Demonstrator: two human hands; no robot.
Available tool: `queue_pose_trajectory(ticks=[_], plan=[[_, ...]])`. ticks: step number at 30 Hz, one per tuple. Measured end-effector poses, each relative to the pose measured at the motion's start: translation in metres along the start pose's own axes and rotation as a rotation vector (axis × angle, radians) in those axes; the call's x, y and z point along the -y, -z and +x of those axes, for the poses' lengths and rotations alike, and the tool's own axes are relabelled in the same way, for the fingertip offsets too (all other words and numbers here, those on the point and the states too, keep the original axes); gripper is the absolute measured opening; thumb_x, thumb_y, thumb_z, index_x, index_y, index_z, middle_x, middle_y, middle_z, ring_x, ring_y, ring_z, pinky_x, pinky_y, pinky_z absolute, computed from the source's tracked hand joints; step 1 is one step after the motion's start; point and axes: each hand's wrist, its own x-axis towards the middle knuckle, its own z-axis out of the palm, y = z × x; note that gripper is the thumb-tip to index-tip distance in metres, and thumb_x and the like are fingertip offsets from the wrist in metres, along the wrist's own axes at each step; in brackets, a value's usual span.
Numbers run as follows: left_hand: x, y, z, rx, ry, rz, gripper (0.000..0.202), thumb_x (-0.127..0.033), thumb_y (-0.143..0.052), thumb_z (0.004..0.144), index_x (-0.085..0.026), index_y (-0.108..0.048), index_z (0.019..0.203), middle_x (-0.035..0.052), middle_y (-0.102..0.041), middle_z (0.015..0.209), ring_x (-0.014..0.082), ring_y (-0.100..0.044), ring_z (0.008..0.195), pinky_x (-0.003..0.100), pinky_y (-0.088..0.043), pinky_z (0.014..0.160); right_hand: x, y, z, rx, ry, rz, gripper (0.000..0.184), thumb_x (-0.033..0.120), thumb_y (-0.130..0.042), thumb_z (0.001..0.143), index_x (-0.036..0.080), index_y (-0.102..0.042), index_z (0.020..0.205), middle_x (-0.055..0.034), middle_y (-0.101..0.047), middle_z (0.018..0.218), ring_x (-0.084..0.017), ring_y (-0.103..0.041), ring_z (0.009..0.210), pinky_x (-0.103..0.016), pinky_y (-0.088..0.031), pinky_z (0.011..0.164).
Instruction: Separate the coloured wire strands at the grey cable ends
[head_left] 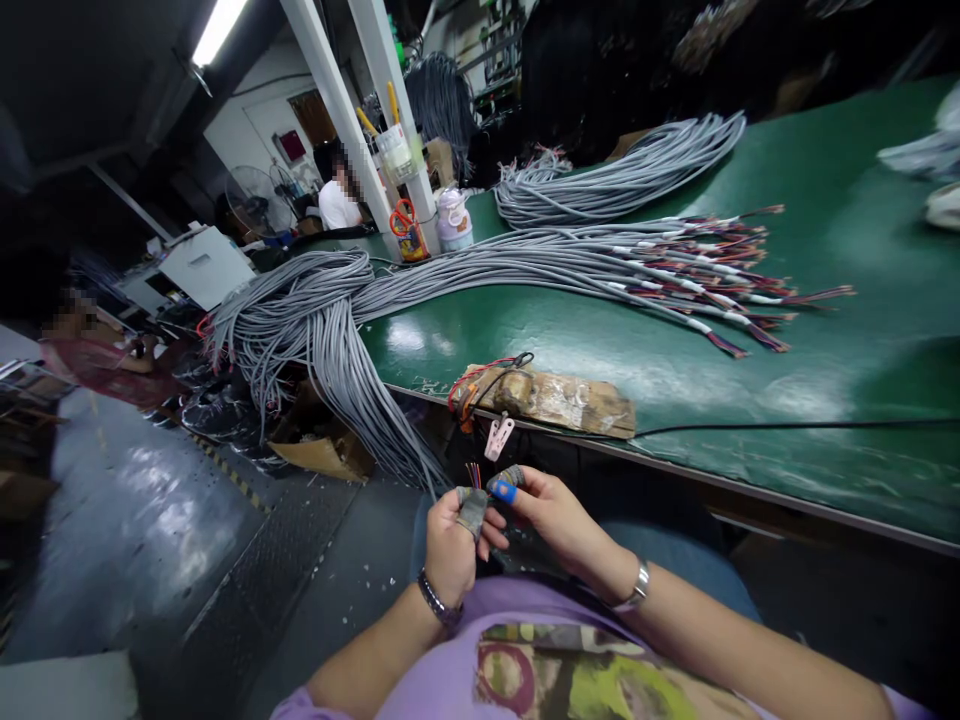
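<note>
My left hand (pixel 453 545) is closed around the end of a grey cable, and its thin coloured wires (pixel 473 476) stick up above the fingers. Close on its right, my right hand (pixel 555 515) has thumb and forefinger pinched together beside those wires. Whatever lies in that pinch is too small to make out. Grey wrappings and a piece of blue tape cover some fingertips. Just above the hands, a pink clip (pixel 499 438) hangs at the table edge below a wooden block (pixel 562 398) wrapped in clear tape.
Grey cables (pixel 480 268) with stripped coloured ends lie across the green table (pixel 825 380), some drooping over its edge. A coiled bundle (pixel 622 180) sits behind. Orange-handled scissors (pixel 403 216) stand by a post. A cardboard box (pixel 322 440) is below; a person (pixel 339 203) sits beyond.
</note>
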Motion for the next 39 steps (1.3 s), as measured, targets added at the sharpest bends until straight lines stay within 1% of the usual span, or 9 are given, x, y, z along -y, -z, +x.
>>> queue_pose_trajectory(ticks=[5,8,11,17,22,25,30,35,39], plan=[[-0.003,0.0,-0.002,0.037,0.009,0.009,0.029,-0.043,-0.061,0.072,-0.015,-0.052,0.071,-0.0005,-0.06,0.054,0.0074,-0.052,0.035,0.015,-0.021,0.031,0.009,-0.001,-0.002,0.012,-0.008,-0.009,0.035,0.05,-0.067,0.069,0.016,-0.058,0.073,0.0018,-0.053,0.061,-0.009,-0.042,0.053,-0.023,-0.032,0.049],[-0.005,0.001,-0.004,0.065,0.001,0.017,0.029,-0.043,-0.061,0.072,-0.016,-0.051,0.068,-0.0013,-0.059,0.052,0.0067,-0.049,0.032,0.016,-0.023,0.032,0.013,-0.001,-0.001,0.076,0.0,-0.028,0.035,0.049,-0.066,0.07,0.015,-0.06,0.078,0.0017,-0.054,0.06,-0.009,-0.044,0.053,-0.023,-0.032,0.049],[-0.006,0.001,-0.005,0.102,-0.007,0.05,0.03,-0.044,-0.061,0.073,-0.015,-0.052,0.066,-0.0002,-0.06,0.052,0.0074,-0.049,0.033,0.017,-0.025,0.033,0.013,-0.001,0.0,0.108,-0.003,-0.033,0.035,0.049,-0.066,0.07,0.015,-0.06,0.074,0.0019,-0.053,0.055,-0.01,-0.044,0.051,-0.024,-0.032,0.05],[-0.004,0.0,-0.006,0.079,-0.007,0.011,0.033,-0.046,-0.061,0.073,-0.015,-0.052,0.067,-0.0004,-0.059,0.051,0.0071,-0.049,0.033,0.017,-0.023,0.032,0.01,-0.006,-0.004,-0.012,0.013,-0.006,0.035,0.049,-0.07,0.065,0.015,-0.059,0.069,0.0029,-0.053,0.055,-0.009,-0.042,0.051,-0.024,-0.032,0.052],[-0.003,-0.001,-0.007,0.041,-0.002,-0.032,0.034,-0.047,-0.062,0.073,-0.014,-0.053,0.069,0.0003,-0.06,0.054,0.0071,-0.051,0.034,0.015,-0.022,0.031,0.004,-0.01,-0.006,0.012,-0.017,0.082,0.035,0.051,-0.066,0.068,0.017,-0.056,0.071,0.0035,-0.052,0.049,-0.011,-0.044,0.048,-0.025,-0.032,0.05],[-0.004,-0.001,-0.007,0.054,0.002,-0.038,0.033,-0.045,-0.063,0.072,-0.014,-0.053,0.068,-0.0004,-0.06,0.052,0.0067,-0.05,0.033,0.015,-0.022,0.031,0.002,-0.007,-0.003,-0.031,-0.024,0.058,0.035,0.049,-0.07,0.065,0.016,-0.059,0.07,0.0025,-0.054,0.055,-0.01,-0.043,0.05,-0.025,-0.032,0.051],[-0.003,0.0,-0.005,0.09,0.019,-0.031,0.031,-0.042,-0.064,0.072,-0.014,-0.052,0.065,-0.0005,-0.059,0.048,0.0069,-0.049,0.031,0.015,-0.022,0.031,0.003,-0.003,0.0,0.023,-0.031,0.047,0.033,0.046,-0.071,0.065,0.015,-0.061,0.069,0.0024,-0.054,0.056,-0.009,-0.042,0.051,-0.024,-0.032,0.052],[0.0,0.0,-0.004,0.047,0.013,-0.075,0.03,-0.041,-0.064,0.072,-0.014,-0.052,0.068,-0.0009,-0.06,0.051,0.0062,-0.049,0.032,0.015,-0.022,0.031,0.002,-0.004,0.0,-0.068,-0.02,0.039,0.034,0.047,-0.072,0.062,0.015,-0.061,0.067,0.0016,-0.054,0.059,-0.009,-0.04,0.053,-0.023,-0.032,0.05],[0.001,0.0,-0.004,0.023,0.033,-0.104,0.029,-0.041,-0.064,0.071,-0.014,-0.052,0.07,-0.0008,-0.061,0.053,0.0063,-0.05,0.032,0.014,-0.022,0.03,-0.002,-0.003,-0.001,-0.08,-0.012,0.03,0.034,0.047,-0.072,0.063,0.015,-0.061,0.067,0.0017,-0.054,0.058,-0.009,-0.041,0.053,-0.023,-0.032,0.05]])
